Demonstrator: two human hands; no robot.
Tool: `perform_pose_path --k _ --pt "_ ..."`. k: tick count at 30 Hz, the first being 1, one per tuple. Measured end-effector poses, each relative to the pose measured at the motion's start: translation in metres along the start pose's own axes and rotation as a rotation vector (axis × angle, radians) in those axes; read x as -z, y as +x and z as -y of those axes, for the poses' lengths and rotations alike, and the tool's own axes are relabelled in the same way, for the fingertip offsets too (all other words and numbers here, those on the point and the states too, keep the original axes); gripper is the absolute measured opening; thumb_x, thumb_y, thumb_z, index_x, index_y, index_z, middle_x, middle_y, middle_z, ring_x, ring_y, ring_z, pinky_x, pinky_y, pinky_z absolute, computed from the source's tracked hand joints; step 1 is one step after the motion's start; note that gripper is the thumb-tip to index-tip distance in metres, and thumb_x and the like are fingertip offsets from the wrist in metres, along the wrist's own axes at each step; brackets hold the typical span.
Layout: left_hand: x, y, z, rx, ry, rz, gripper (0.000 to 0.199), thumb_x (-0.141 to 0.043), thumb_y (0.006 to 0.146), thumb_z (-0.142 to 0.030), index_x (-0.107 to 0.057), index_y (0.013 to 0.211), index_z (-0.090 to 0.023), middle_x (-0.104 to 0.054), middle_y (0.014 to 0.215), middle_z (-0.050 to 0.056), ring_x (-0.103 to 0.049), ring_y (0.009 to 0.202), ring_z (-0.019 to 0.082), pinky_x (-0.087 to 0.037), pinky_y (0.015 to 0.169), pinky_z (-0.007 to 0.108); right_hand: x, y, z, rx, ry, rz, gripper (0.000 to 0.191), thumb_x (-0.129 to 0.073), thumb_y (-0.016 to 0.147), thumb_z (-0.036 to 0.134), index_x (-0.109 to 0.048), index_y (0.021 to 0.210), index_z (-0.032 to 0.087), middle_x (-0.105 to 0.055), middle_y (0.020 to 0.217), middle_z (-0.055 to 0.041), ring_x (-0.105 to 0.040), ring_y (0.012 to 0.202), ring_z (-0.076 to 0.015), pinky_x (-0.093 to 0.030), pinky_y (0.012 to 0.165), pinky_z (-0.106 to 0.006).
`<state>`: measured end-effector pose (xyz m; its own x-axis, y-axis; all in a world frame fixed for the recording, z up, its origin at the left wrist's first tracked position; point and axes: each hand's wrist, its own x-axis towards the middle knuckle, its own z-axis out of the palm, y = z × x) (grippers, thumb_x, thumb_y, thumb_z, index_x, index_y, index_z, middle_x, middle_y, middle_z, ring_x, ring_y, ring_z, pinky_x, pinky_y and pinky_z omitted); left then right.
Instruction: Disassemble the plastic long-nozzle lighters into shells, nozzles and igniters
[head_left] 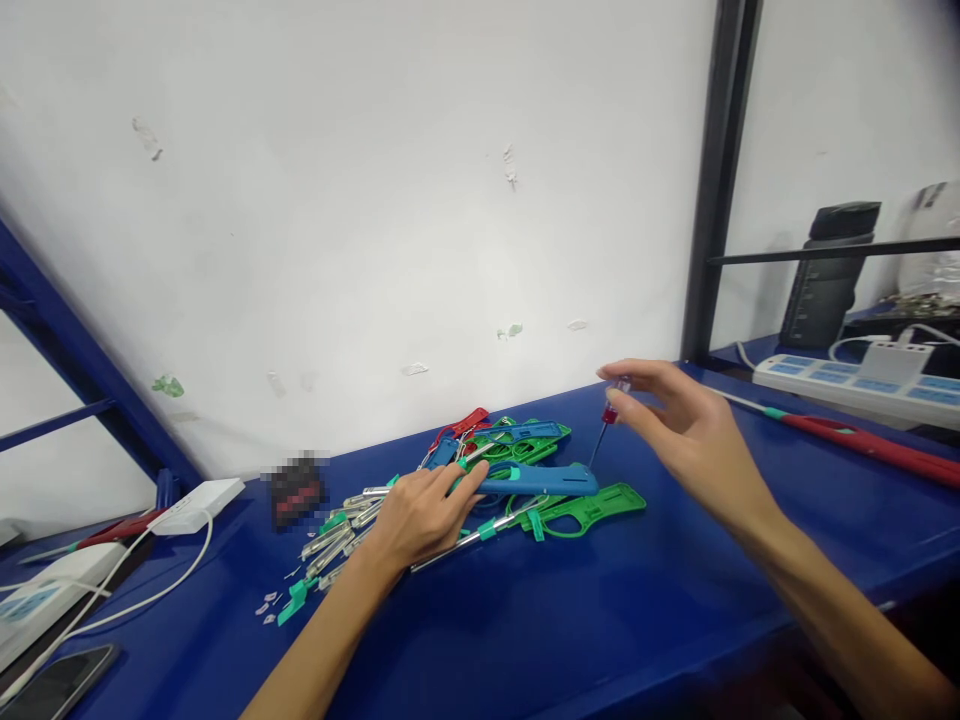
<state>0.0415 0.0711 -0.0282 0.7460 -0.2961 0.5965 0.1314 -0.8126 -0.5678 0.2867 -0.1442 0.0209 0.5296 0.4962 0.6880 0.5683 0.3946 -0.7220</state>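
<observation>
My left hand (427,508) grips a blue lighter body (544,480) by its left part, above a pile of parts. In my right hand (679,425) is a small screwdriver (610,412) with a clear and red handle, pinched between thumb and fingers. Its shaft slants down, with the tip by the right end of the blue body. Just below lies a green casing half (611,503). Behind are more green casings (529,450) and a red one (465,425). Metal and clear inner parts (328,548) spread left of my left hand.
A red lighter (874,445) and a white power strip (840,385) lie at right, near a black bottle (825,285). On the left are a white box (199,505), cables, and a phone (64,685). The wall (390,200) rises behind the blue table (600,620).
</observation>
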Motion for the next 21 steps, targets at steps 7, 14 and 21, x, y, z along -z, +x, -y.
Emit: perform_pose_path --k 7,14,21 --pt "-0.0003 -0.0002 0.0003 -0.005 -0.006 0.001 0.025 -0.068 0.105 -0.031 -0.065 0.125 -0.016 -0.070 0.104 0.004 -0.069 0.077 0.014 -0.061 0.065 0.028 0.0021 -0.0007 -0.0017 -0.004 0.030 -0.001 0.023 -0.075 0.094 0.045 -0.073 0.111 0.029 -0.077 0.110 -0.0048 -0.073 0.105 -0.0247 -0.062 0.094 -0.041" --pt "-0.0003 -0.0007 -0.0006 -0.005 -0.019 0.010 0.025 -0.067 0.105 -0.031 -0.065 0.124 -0.016 -0.070 0.103 0.004 -0.068 0.076 0.014 -0.061 0.064 0.027 0.0011 0.0006 -0.0015 -0.004 0.006 -0.058 0.015 -0.081 0.089 0.043 -0.076 0.093 0.029 -0.070 0.107 -0.0035 -0.068 0.093 -0.0201 -0.062 0.076 -0.032" --pt "0.0010 0.0006 -0.0009 0.001 -0.031 0.007 0.025 -0.068 0.105 -0.031 -0.065 0.125 -0.016 -0.070 0.105 0.004 -0.069 0.078 0.015 -0.061 0.065 0.028 0.0003 -0.0003 -0.0022 -0.019 0.057 -0.028 0.025 -0.073 0.096 0.044 -0.076 0.117 0.031 -0.075 0.116 -0.0054 -0.071 0.111 -0.0243 -0.064 0.088 -0.037"
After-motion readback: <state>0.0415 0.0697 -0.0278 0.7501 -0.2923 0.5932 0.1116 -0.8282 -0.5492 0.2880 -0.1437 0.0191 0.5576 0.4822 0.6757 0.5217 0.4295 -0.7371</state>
